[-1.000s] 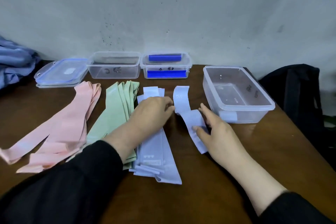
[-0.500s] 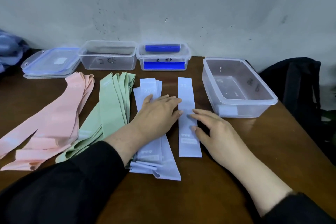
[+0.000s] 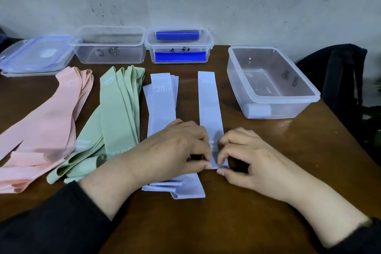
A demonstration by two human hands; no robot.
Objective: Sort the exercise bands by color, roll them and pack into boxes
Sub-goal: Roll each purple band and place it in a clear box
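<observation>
Since half a second ago both my hands have slid down to the near end of the single pale blue band (image 3: 208, 101), which lies straight on the table (image 3: 268, 171). From the left: pink bands (image 3: 47, 121), green bands (image 3: 117, 109), the pale blue pile (image 3: 161, 105). My left hand (image 3: 175, 150) and right hand (image 3: 245, 154) each pinch the band's near end between thumb and curled fingers. The open box (image 3: 274, 80) sits right of it, holding one pale roll.

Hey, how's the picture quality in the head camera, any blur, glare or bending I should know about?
Head view: soft, even light; faint sheen on the table near the clear box; wide-angle bending curves the table's far edge; slight softness at the left hand and right hand pinching the lavender band; its print is barely legible.
</observation>
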